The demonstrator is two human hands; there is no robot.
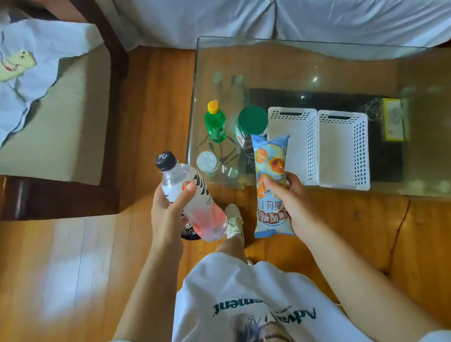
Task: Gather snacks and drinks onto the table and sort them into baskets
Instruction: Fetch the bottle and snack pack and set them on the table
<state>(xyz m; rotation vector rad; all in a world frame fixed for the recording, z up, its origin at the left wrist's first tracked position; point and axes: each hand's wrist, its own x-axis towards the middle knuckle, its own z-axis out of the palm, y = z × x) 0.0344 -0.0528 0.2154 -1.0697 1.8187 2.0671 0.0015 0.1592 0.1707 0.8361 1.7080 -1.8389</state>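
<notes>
Your left hand grips pink drink bottle, right hand fingers wrap snack pkt, w/ white baskets just beyond.

Wooden floor throughout. Upper left: armchair draped with a pale cloth, on which lies a phone in a yellow-green case. Top: sofa under a white cover. Beneath the glass: dark shelf bearing a yellow-edged box. Lower right: thin cable across the floor.
</notes>
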